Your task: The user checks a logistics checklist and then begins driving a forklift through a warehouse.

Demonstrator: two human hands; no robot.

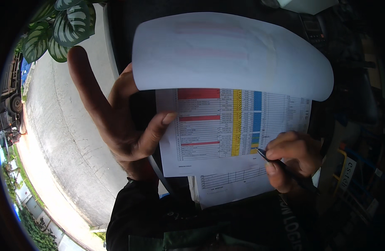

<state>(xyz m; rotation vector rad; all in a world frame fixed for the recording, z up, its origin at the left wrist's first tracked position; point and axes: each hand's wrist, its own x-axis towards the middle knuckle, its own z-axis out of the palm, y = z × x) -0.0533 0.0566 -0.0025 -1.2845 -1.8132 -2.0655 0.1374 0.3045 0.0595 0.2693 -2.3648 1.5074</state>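
A printed table sheet [201, 134] with red, yellow and blue cells lies in front of me, marked with small pen ticks. Above it a white page [226, 54] is lifted and curls over, hiding the sheet's upper part. My left hand [121, 125] is at the papers' left side, thumb on the printed sheet's edge. One finger points up and away; others go behind the lifted page, where their tips are hidden. My right hand [293, 159] is closed around a dark pen [263, 154], its tip at the coloured cells near the sheet's lower right.
Another sheet [230, 188] with a ruled grid shows beneath. Striped green leaves [71, 25] hang at the upper left, over a grey paved surface [71, 117]. A dark device with buttons [313, 27] sits at the upper right. Blue and yellow metal frames [351, 171] stand at the right.
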